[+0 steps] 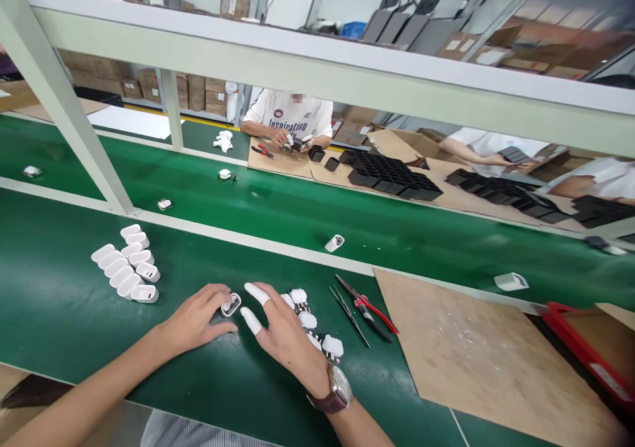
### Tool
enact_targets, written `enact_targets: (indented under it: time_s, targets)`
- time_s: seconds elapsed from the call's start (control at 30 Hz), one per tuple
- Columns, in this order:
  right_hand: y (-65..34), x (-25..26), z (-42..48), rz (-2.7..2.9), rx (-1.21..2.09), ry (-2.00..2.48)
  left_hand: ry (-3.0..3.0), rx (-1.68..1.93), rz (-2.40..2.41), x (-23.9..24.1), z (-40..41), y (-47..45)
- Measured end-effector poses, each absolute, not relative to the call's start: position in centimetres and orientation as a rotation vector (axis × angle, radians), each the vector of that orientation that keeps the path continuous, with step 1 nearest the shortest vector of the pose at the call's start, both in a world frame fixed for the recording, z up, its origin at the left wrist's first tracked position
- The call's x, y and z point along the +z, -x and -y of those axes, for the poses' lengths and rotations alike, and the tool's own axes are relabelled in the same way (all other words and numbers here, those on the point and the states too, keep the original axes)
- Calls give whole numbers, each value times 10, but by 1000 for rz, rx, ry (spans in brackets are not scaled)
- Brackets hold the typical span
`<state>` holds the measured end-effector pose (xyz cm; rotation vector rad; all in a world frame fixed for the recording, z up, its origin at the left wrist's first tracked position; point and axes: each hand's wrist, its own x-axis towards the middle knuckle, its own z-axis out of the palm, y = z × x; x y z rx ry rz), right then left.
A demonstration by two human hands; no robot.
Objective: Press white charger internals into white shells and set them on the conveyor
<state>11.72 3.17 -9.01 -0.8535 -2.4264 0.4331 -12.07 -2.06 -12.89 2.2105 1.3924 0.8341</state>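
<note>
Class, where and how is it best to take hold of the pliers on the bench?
Best, I'd judge, by both handles of the pliers, coming from the near right: they splay toward that side, while the slim nose points away.

Cardboard boxes (215,100) line the upper left of the frame, black containers (391,174) sit in rows right of the upper centre, and a red bin (581,342) stands at the right edge beside a brown board (476,361).

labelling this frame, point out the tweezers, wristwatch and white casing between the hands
Tweezers (355,322): head view, lower half.
Wristwatch (340,382): head view, dial.
White casing (231,305): head view, open end.
</note>
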Motion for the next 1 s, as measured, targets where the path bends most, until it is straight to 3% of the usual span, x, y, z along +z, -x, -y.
enact_targets:
  time_s: [0.2,0.33,0.57,0.63,0.8,1.0]
  targets:
    - [-133,-94,-28,2359,374,823,-2414,1027,-1513,-129,33,107]
    - [-139,-94,-23,2309,321,831,-2475,902,-1565,-128,34,100]
    - [-165,-94,-20,2261,239,880,-1607,1065,-1434,-118,21,114]
    - [-179,-98,-20,2225,253,902,-1592,1066,-1392,-106,11,117]
    - [-210,-107,-23,2202,314,921,-2291,680,-1686,-68,-74,119]
    - [-243,-105,-17,2148,195,1041,-2210,532,-2016,-64,-198,152]
